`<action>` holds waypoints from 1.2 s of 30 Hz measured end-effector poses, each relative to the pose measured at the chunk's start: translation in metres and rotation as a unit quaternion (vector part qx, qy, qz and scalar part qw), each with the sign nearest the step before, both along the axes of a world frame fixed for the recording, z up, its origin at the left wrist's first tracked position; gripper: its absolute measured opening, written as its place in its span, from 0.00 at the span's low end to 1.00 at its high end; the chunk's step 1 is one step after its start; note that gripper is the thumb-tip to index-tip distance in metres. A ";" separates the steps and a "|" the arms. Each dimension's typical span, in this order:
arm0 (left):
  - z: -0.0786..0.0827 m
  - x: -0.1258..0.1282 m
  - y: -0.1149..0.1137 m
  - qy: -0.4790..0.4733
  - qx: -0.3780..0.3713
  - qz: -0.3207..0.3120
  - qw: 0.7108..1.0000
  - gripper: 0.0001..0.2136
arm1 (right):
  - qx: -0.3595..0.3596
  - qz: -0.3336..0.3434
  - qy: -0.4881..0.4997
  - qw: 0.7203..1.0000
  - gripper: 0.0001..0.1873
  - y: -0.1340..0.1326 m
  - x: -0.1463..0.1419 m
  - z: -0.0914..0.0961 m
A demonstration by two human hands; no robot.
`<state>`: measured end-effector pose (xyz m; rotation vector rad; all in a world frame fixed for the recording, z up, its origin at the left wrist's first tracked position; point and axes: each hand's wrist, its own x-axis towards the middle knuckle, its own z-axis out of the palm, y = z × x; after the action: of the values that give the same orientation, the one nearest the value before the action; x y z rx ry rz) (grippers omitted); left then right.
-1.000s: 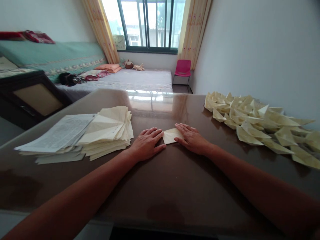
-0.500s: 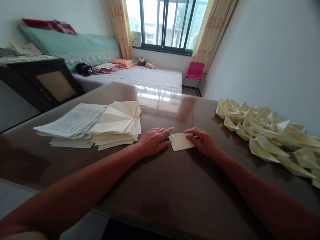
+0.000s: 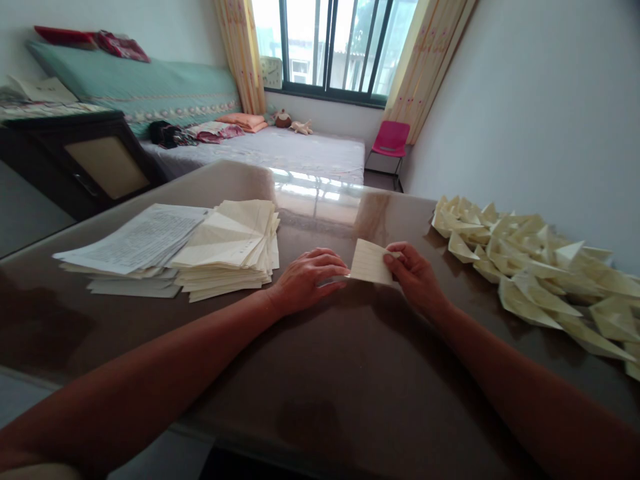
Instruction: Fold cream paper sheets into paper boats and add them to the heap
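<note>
A small folded piece of cream paper (image 3: 369,262) is lifted on edge above the dark glossy table (image 3: 320,373). My right hand (image 3: 415,277) pinches its right side between thumb and fingers. My left hand (image 3: 305,277) is curled at its lower left corner, fingertips on the paper's edge. To the left lies a stack of flat cream sheets (image 3: 230,250), partly under printed pages (image 3: 135,240). On the right spreads a heap of folded paper boats (image 3: 530,263).
Beyond the table stand a bed (image 3: 280,150) with clothes and cushions, a pink chair (image 3: 391,140) by the window, and a dark cabinet (image 3: 85,163) at the left. A plain wall runs along the right side behind the boats.
The folded paper lay flat under both hands; now it is raised off the table and tilted up. My left hand has curled from flat. The camera view shifted left.
</note>
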<state>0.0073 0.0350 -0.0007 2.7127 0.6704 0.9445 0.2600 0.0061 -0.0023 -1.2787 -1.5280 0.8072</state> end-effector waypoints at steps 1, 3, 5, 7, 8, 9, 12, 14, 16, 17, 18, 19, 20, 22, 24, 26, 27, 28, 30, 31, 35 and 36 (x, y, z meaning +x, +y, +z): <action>0.002 0.001 -0.003 -0.013 0.001 -0.016 1.000 0.11 | 0.006 -0.013 0.014 1.000 0.14 -0.001 -0.001 0.002; 0.007 0.003 -0.011 -0.013 -0.006 -0.050 0.999 0.11 | 0.005 -0.030 0.035 0.999 0.15 -0.001 -0.003 0.004; 0.009 0.005 -0.016 -0.018 0.001 -0.043 0.999 0.11 | -0.025 -0.020 0.046 0.998 0.17 -0.002 -0.005 0.006; 0.010 0.006 -0.019 -0.030 0.033 0.007 0.999 0.10 | -0.072 0.007 0.048 0.996 0.18 -0.002 -0.006 0.007; 0.009 0.006 -0.019 -0.030 0.059 0.030 0.997 0.10 | -0.092 0.021 0.047 0.994 0.19 -0.002 -0.006 0.007; 0.009 0.006 -0.018 -0.022 0.091 0.043 0.995 0.11 | -0.107 0.032 0.044 0.993 0.20 -0.003 -0.007 0.008; 0.007 0.006 -0.016 0.017 0.194 0.025 0.981 0.12 | -0.121 0.060 0.031 0.990 0.20 -0.003 -0.008 0.006; 0.007 0.006 -0.016 0.045 0.248 -0.021 0.968 0.10 | -0.110 0.075 0.020 0.991 0.19 -0.001 -0.008 0.003; 0.008 0.006 -0.016 0.081 0.281 -0.064 0.954 0.09 | -0.083 0.073 -0.003 0.994 0.19 0.002 -0.007 -0.001; 0.008 0.007 -0.015 0.100 0.290 -0.074 0.949 0.09 | -0.058 0.059 -0.024 0.996 0.19 0.003 -0.006 -0.002; 0.008 0.007 -0.014 0.115 0.295 -0.072 0.946 0.09 | -0.024 0.036 -0.053 0.998 0.19 0.005 -0.005 -0.003; 0.007 0.008 -0.014 0.130 0.296 -0.063 0.944 0.09 | 0.015 0.011 -0.086 0.996 0.19 0.005 -0.003 -0.002; 0.007 0.008 -0.012 0.144 0.294 -0.053 0.943 0.09 | 0.057 -0.011 -0.118 0.991 0.19 0.005 -0.002 0.000; 0.005 0.008 -0.011 0.170 0.280 -0.036 0.944 0.10 | 0.120 0.004 -0.178 0.977 0.17 0.002 0.000 0.007; 0.003 0.008 -0.010 0.185 0.256 -0.026 0.948 0.11 | 0.128 0.114 -0.232 0.958 0.16 -0.005 0.000 0.018; 0.000 0.008 -0.009 0.182 0.225 -0.015 0.957 0.12 | 0.138 0.226 -0.307 0.914 0.23 -0.013 -0.003 0.027; -0.001 0.008 -0.009 0.171 0.208 -0.009 0.963 0.12 | 0.148 0.245 -0.343 0.895 0.27 -0.017 -0.005 0.030; -0.003 0.008 -0.010 0.157 0.191 -0.001 0.969 0.12 | 0.158 0.247 -0.374 0.880 0.30 -0.020 -0.007 0.032; -0.005 0.009 -0.010 0.130 0.160 0.015 0.978 0.13 | 0.169 0.227 -0.419 0.863 0.28 -0.023 -0.009 0.032; -0.006 0.009 -0.009 0.124 0.148 0.017 0.981 0.13 | 0.170 0.224 -0.431 0.857 0.25 -0.023 -0.009 0.031; -0.004 0.007 -0.008 0.141 0.107 -0.023 0.984 0.14 | 0.155 0.280 -0.426 0.846 0.11 -0.018 -0.003 0.026; -0.002 0.005 -0.008 0.144 0.090 -0.038 0.985 0.14 | 0.142 0.293 -0.415 0.849 0.10 -0.017 -0.001 0.025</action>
<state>0.0122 0.0272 -0.0024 3.0479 0.5479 0.6278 0.2587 -0.0105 0.0229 -0.9656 -2.7110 0.3331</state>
